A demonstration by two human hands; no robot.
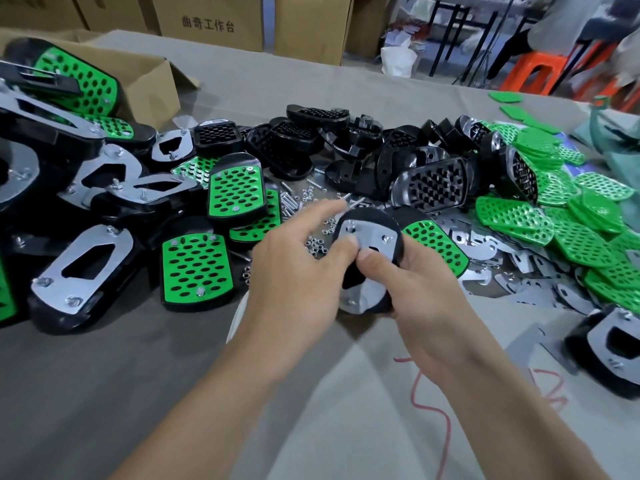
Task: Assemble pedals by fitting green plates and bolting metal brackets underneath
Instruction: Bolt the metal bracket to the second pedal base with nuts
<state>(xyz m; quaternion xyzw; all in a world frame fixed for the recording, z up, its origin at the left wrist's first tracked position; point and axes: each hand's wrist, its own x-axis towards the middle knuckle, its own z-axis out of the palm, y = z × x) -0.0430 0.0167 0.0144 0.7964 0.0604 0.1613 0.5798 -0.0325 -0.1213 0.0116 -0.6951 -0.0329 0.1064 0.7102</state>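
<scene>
While the right hand (427, 292) clamps one pedal (369, 216) (one bracket (370, 237), three bolts (388, 239) showing), the left hand (298, 268) touches it, grip unclear.

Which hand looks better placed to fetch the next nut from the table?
Left, probably. The right hand grips the upturned pedal, steadying it; the left hand only touches the metal bracket with fingertips, and the loose nuts lie right beside it.

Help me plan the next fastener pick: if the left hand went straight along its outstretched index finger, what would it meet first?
Most likely the loose bolts on the table just past the fingertip of the left hand; beyond them lies a bare black pedal base. Its height is unclear.
</scene>
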